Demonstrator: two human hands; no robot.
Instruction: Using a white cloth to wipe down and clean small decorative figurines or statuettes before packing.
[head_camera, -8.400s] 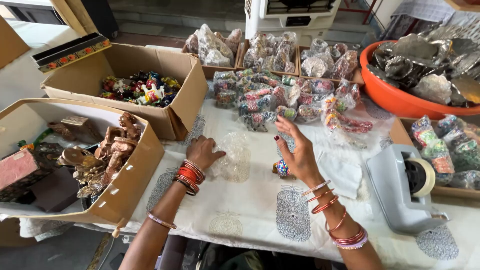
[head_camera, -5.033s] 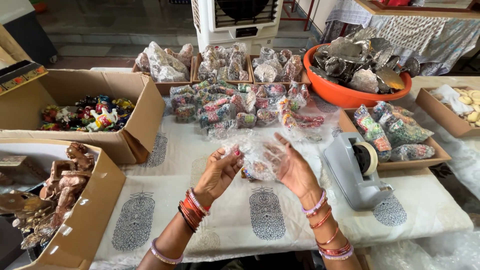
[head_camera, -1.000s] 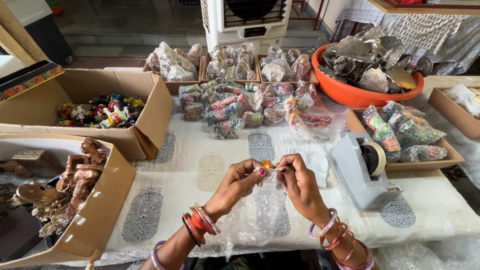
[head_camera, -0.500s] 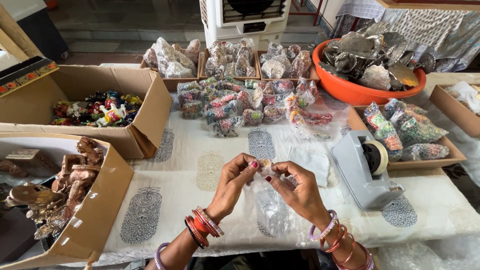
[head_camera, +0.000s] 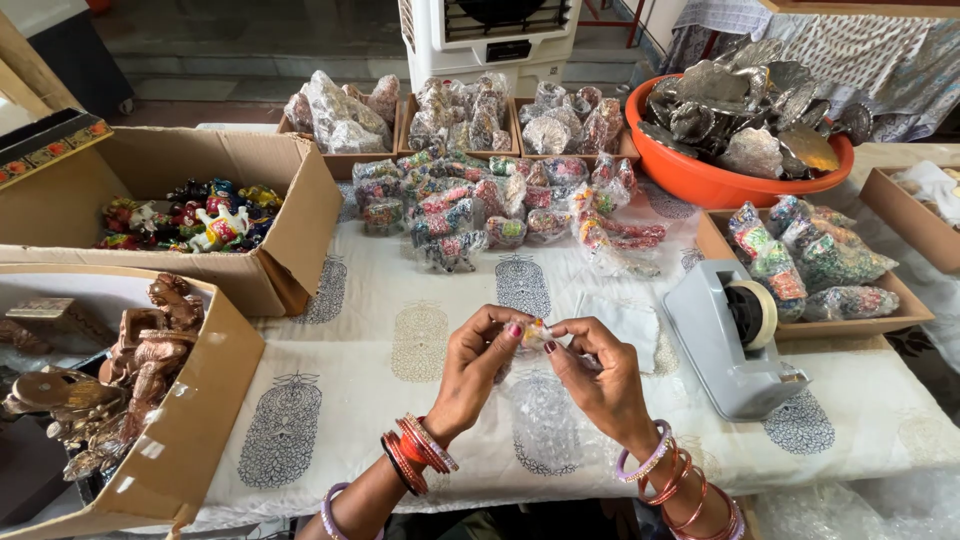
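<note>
My left hand (head_camera: 478, 368) and my right hand (head_camera: 598, 380) meet above the table's middle, both pinching a small painted figurine (head_camera: 534, 334) between the fingertips. A piece of clear bubble wrap (head_camera: 540, 420) hangs from the figurine down between my hands over the tablecloth. Both wrists carry several bangles. Most of the figurine is hidden by my fingers and the wrap.
A grey tape dispenser (head_camera: 735, 335) stands right of my hands. Wrapped colourful figurines (head_camera: 480, 205) lie piled at the back, next to an orange tub (head_camera: 700, 180) of wrapped pieces. Cardboard boxes hold painted figurines (head_camera: 200, 215) and brown carved figures (head_camera: 130, 370) on the left.
My hands have risen slightly and closed tighter around the figurine, gathering the bubble wrap about it. Seconds earlier they were spread apart, flat on the wrap.
</note>
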